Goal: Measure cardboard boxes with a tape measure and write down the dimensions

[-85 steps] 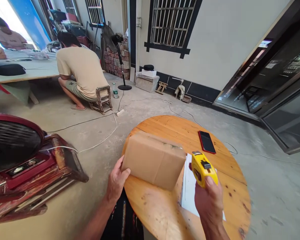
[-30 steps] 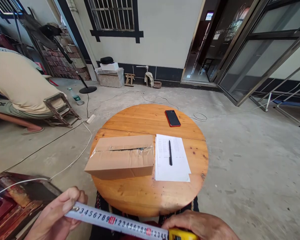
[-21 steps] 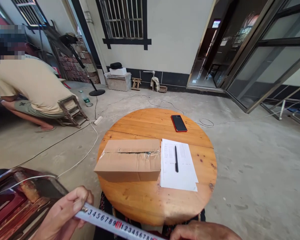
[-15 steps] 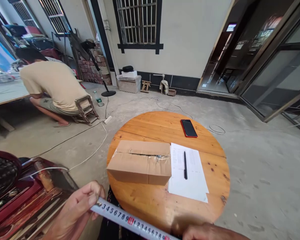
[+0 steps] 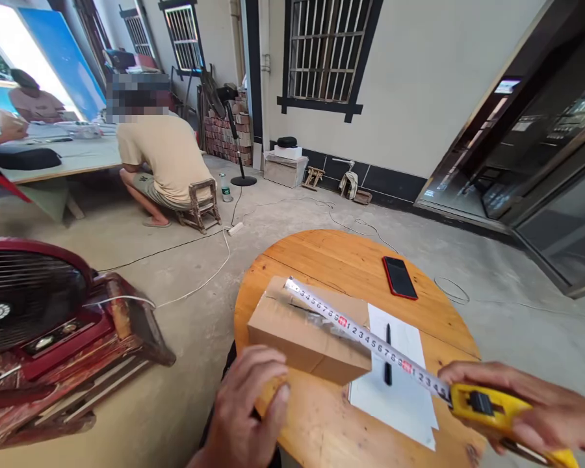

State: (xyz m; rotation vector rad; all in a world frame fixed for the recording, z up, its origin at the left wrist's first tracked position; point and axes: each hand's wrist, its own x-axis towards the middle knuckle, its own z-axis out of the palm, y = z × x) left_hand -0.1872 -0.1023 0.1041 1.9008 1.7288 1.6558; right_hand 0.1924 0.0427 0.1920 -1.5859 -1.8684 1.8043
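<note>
My right hand (image 5: 541, 403) is wrapped round a yellow tape measure (image 5: 492, 408) at the lower right. Its white blade (image 5: 370, 339) sticks out to the upper left, passing above a pen, paper and a closed cardboard box (image 5: 312, 338). The blade's free end hangs over the box top; whether it touches cannot be told. In front of the box's near left side is my left hand (image 5: 253, 403), its fingers curved and apart from the thumb, holding nothing. A black pen (image 5: 388, 354) lies on white sheets of paper (image 5: 404, 416) beside the box.
Everything sits on a round wooden table (image 5: 316, 250), with a red-edged phone (image 5: 400, 277) at its far right. A dark red fan (image 5: 39, 305) stands at left on a wooden chair. Behind, a person (image 5: 166, 156) sits by a long table (image 5: 88, 156). Cables (image 5: 199, 286) cross the floor.
My left hand has let go of the tape blade's end. My right hand has risen with the tape measure, and the blade now extends over the box. The view has swung left.
</note>
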